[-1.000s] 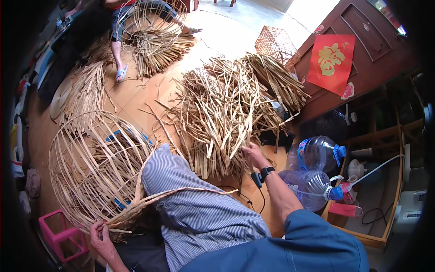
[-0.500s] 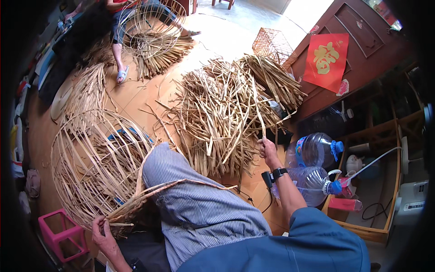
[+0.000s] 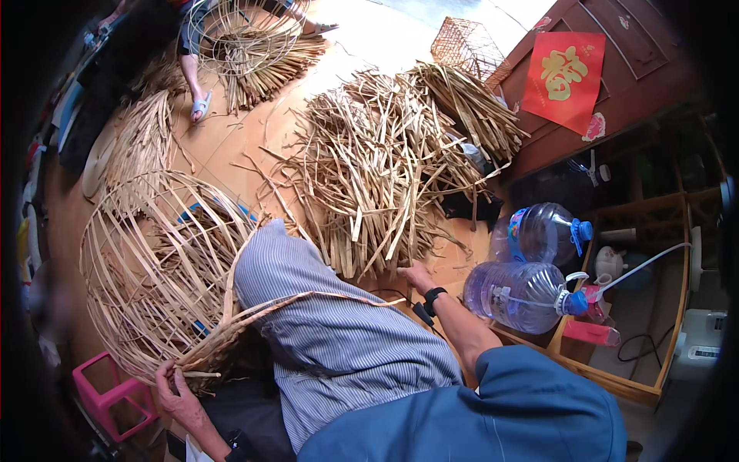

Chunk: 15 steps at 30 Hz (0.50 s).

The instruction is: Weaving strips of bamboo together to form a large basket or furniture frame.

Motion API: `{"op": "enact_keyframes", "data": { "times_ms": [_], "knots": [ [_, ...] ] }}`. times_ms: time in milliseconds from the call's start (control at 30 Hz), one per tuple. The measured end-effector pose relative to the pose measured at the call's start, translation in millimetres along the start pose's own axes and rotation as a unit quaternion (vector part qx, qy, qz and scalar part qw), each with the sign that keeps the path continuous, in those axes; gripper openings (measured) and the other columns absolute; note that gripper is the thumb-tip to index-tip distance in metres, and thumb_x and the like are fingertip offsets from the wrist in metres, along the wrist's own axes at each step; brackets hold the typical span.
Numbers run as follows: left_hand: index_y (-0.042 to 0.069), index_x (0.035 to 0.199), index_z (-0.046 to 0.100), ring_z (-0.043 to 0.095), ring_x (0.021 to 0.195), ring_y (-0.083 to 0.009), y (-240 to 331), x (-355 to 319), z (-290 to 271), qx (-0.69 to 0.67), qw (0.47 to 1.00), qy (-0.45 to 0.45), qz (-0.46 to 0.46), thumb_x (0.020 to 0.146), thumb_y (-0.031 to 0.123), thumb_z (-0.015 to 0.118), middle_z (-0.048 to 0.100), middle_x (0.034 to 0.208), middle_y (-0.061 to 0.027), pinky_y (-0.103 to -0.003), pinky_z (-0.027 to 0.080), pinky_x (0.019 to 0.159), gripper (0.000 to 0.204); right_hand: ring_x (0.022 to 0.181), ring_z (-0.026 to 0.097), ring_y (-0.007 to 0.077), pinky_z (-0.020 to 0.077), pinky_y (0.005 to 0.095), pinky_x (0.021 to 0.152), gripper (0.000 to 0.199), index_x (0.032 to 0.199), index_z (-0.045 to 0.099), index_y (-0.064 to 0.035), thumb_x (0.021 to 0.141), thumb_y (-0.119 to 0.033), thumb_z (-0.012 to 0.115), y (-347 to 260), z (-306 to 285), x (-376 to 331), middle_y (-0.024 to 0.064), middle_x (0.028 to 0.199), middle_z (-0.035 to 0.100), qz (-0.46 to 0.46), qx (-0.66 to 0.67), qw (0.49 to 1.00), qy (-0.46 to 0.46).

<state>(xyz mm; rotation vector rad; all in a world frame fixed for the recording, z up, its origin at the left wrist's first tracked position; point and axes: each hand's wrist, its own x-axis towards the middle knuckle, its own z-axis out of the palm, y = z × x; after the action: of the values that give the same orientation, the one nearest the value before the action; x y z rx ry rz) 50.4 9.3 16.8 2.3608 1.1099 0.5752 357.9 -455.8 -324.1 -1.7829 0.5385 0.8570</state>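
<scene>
A half-woven bamboo basket frame (image 3: 154, 269) rests on its side against my striped trouser leg (image 3: 331, 339). My left hand (image 3: 173, 383) grips the woven rim of that frame at its lower edge. A long loose strip runs from the rim across my knee. My right hand (image 3: 416, 275), with a black wrist strap, reaches down to the near edge of a big pile of bamboo strips (image 3: 377, 169) on the floor, fingers touching the strip ends; whether it grips one I cannot tell.
Two large clear water bottles (image 3: 527, 266) lie to my right beside a wooden tray (image 3: 654, 369). A pink stool (image 3: 108, 393) stands at lower left. Another person's legs (image 3: 192, 69) and a second basket frame (image 3: 246, 31) are far off. A small cage (image 3: 469, 42) sits by a brown cabinet.
My right hand moved back from higher in the strip pile to its near edge. My left hand kept its hold on the basket rim.
</scene>
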Motion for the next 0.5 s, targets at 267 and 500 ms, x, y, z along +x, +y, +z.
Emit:
{"op": "enact_keyframes", "data": {
  "times_ms": [267, 500],
  "knots": [
    [0.0, 0.111, 0.064, 0.065, 0.09, -0.0221, 14.7, 0.9, 0.7, 0.012, 1.0, -0.008, -0.022, 0.094, 0.001, 0.062, 0.068, 0.1, -0.0109, -0.033, 0.052, 0.086, 0.017, 0.069, 0.07, 0.0241, 0.0544, 0.0378, 0.068, 0.031, 0.091, 0.073, 0.0005, 0.08, -0.028, 0.078, 14.3, 32.9, 46.8, 0.015, 0.075, 0.072, -0.075, -0.16, 0.971, 0.159],
    [0.001, 0.109, 0.064, 0.065, 0.09, -0.0262, 24.9, -1.9, 0.4, 0.057, 0.998, 0.012, -0.006, 0.095, 0.004, 0.06, 0.068, 0.099, -0.0133, -0.036, 0.051, 0.086, 0.015, 0.065, 0.059, 0.0133, 0.0467, 0.0322, 0.058, 0.023, 0.088, 0.067, -0.0057, 0.093, -0.028, 0.065, 2.7, -14.3, 27.4, 0.0017, 0.068, 0.062, -0.099, -0.08, 0.99, 0.056]
  ]
}}
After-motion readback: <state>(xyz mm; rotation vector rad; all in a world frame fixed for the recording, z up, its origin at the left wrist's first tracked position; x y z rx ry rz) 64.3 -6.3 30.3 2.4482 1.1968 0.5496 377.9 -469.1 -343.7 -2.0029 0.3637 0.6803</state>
